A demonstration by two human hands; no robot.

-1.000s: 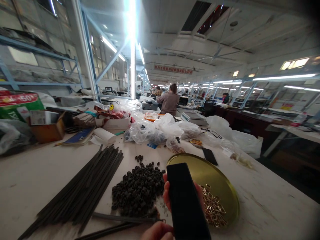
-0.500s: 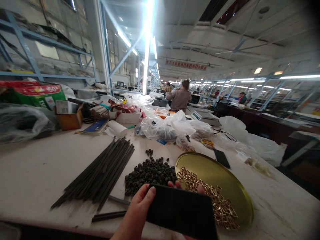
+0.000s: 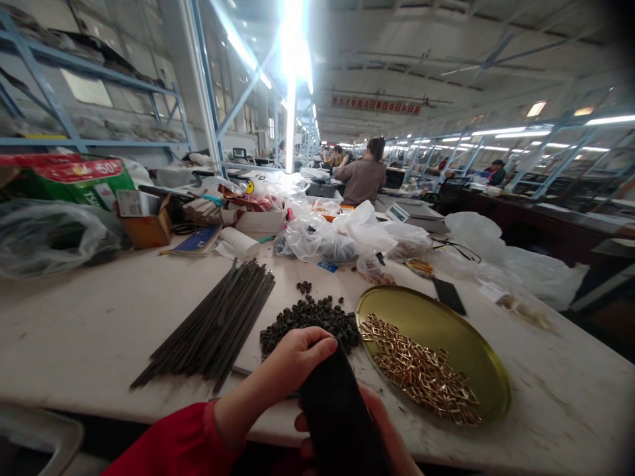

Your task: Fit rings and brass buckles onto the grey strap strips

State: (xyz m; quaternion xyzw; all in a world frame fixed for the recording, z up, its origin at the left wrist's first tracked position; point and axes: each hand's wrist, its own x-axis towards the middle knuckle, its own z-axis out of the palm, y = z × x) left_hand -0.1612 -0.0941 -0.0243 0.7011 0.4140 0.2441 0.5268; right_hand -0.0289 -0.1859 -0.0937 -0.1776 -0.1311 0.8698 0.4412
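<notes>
A flat, dark rectangular piece, black and smooth, is held between both hands over the table's front edge; I cannot make out its exact kind. My left hand, below a red sleeve, pinches its top edge with the thumb on top. My right hand wraps it from the right, with fingertips showing at its left side. Just beyond lies a heap of small black loops. Narrow black strips are piled left of it. To the right, a gold-coloured round tray bears many small gold metal rectangular rings.
Plastic bags crowd the back of the table. A dark flat rectangle lies beyond the tray. At the back left are a small cardboard box and a blue booklet. A person stands farther off.
The black piece has swung from lying crosswise to pointing lengthwise away from me. My left hand has moved up and slightly right, bringing the red sleeve into view. The camera view has shifted slightly.
</notes>
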